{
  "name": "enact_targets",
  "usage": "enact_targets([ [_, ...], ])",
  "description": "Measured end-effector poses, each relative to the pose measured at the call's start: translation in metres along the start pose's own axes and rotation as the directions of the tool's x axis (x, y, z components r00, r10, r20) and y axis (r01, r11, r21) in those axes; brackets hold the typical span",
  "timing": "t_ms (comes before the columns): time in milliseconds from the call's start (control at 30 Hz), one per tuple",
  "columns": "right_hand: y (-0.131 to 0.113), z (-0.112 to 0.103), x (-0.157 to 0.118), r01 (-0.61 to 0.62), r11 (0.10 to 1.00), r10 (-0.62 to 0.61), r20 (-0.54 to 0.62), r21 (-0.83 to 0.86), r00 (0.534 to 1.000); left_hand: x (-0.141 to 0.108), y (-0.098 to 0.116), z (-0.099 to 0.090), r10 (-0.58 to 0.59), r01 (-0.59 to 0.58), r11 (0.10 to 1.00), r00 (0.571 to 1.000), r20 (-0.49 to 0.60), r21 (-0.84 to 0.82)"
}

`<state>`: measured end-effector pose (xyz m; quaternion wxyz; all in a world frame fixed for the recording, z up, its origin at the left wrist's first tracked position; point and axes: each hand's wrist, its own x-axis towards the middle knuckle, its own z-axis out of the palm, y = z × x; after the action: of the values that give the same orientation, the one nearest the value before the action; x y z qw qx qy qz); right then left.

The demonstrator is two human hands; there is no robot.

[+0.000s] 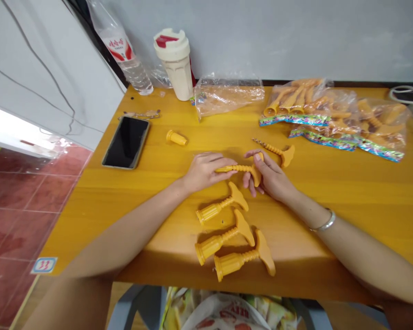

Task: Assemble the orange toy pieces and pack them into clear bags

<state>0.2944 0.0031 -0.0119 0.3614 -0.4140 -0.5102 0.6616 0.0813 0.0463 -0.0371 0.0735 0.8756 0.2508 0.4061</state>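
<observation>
A yellow T-handled corkscrew (242, 168) lies level between my hands over the table. My left hand (204, 172) pinches its left end, and the fingers partly cover that end. At the other end, my right hand (273, 178) has its thumb and fingers closed around the T-handle. Just beyond my right hand rests a loose corkscrew (278, 152) with its metal spiral bare. A separate yellow sleeve (176, 137) lies to the upper left. Nearer my body, three corkscrews with sleeves on them (223, 203) are lined up with handles pointing right.
Clear bags of yellow parts (333, 114) lie at the back right, beside a crumpled clear bag (230, 96). A white cup (175, 66) and a water bottle (124, 55) stand at the back left. Nearby are a phone (126, 142) and glasses (142, 114).
</observation>
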Motion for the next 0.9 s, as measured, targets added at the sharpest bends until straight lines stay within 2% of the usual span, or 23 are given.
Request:
enact_targets([
  [133, -0.002, -0.006, 0.005, -0.07, 0.996, 0.069, 0.033, 0.057, 0.997, 0.0, 0.002, 0.001, 0.043, -0.042, 0.998, 0.999, -0.013, 0.049],
  [233, -0.001, -0.007, 0.005, -0.067, 0.997, 0.066, 0.026, 0.04, 0.997, 0.0, 0.003, 0.001, -0.02, 0.02, 1.0, 1.0, 0.003, 0.005],
  [300, 0.002, -0.006, 0.004, 0.0, 0.998, -0.001, -0.011, -0.06, 1.0, 0.0, 0.003, 0.0, -0.081, 0.085, 0.994, 0.995, 0.062, -0.066],
  [367, 0.006, -0.005, 0.0, 0.112, 0.969, -0.123, -0.037, -0.222, 0.992, 0.0, 0.003, -0.002, -0.14, 0.163, 0.972, 0.98, 0.141, -0.169],
  [467, 0.015, -0.008, -0.003, 0.312, 0.848, -0.331, 0.031, -0.428, 0.943, 0.003, 0.004, -0.006, -0.268, 0.339, 0.875, 0.934, 0.238, -0.347],
  [567, 0.022, -0.01, -0.004, 0.449, 0.76, -0.43, 0.155, -0.469, 0.889, 0.007, 0.005, -0.01, -0.356, 0.472, 0.761, 0.877, 0.322, -0.444],
  [633, 0.023, -0.009, -0.004, 0.464, 0.77, -0.435, 0.171, -0.438, 0.884, 0.008, 0.005, -0.012, -0.367, 0.502, 0.731, 0.86, 0.354, -0.461],
  [700, 0.021, -0.005, -0.004, 0.419, 0.829, -0.406, 0.116, -0.37, 0.906, 0.008, 0.005, -0.012, -0.372, 0.495, 0.741, 0.865, 0.336, -0.454],
  [767, 0.018, 0.001, -0.004, 0.335, 0.907, -0.337, 0.038, -0.256, 0.941, 0.006, 0.006, -0.01, -0.346, 0.432, 0.802, 0.899, 0.268, -0.413],
  [833, 0.014, 0.007, -0.004, 0.211, 0.971, -0.216, -0.031, -0.107, 0.976, 0.003, 0.005, -0.007, -0.253, 0.3, 0.899, 0.951, 0.178, -0.319],
  [900, 0.01, 0.011, -0.002, 0.08, 0.996, -0.077, -0.069, 0.048, 0.995, 0.001, 0.004, -0.005, -0.12, 0.135, 0.974, 0.989, 0.09, -0.185],
])
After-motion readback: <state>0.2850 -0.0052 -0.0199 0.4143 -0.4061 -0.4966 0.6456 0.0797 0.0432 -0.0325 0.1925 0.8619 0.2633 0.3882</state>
